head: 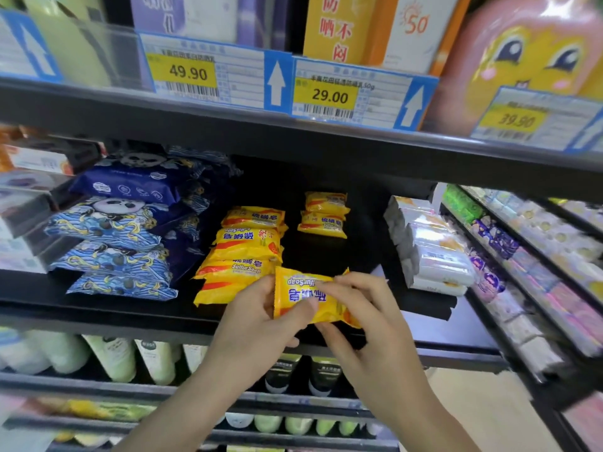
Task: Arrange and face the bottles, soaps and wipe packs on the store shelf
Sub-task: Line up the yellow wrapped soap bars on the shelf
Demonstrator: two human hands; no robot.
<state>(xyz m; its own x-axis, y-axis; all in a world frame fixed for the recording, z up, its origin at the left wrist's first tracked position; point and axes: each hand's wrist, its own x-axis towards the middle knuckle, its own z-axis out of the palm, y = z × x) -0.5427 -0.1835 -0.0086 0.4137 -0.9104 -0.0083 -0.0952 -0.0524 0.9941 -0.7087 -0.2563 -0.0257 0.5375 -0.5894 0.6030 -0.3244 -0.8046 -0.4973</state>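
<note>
On the black shelf (293, 177), both hands (313, 321) hold a yellow soap (305, 300)

A retail shop is shown, in its toiletries aisle. Black tiered shelving (293, 138) is stocked with repeated, identical packaged goods: a stack of yellow soap bars (243, 249), piled blue wipe packs (114, 230), and rows of bottles (111, 353) on the tier below. Printed price labels (208, 73) with barcodes, yellow price panels reading 49.90 and 29.00, and white arrows are clipped along the upper shelf edge. A further shelving run (528, 272) of wrapped goods is seen to the right.
</note>
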